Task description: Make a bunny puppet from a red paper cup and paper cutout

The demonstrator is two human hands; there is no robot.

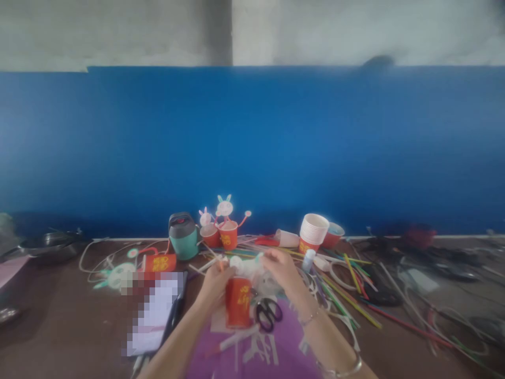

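Note:
A red paper cup (238, 305) with yellow lettering stands on a purple sheet in front of me, between my forearms. Just above its rim is a blurred white cutout (248, 264) with a greenish end. My right hand (279, 269) pinches that greenish end from the right. On the other side, my left hand (216, 280) has its fingers closed near the cup's rim and the cutout's left end; what they grip is too blurred to make out. Black-handled scissors (269, 315) lie right of the cup. A white marker-like stick (239, 339) rests below it.
Behind stand red cups with bunny figures (225, 208), a teal flask (183, 237) and stacked white cups (314, 229). Left are a tipped red cup (158, 262) and a phone (158, 316). A small bottle (308, 260), coloured sticks (351, 302) and cables spread rightward.

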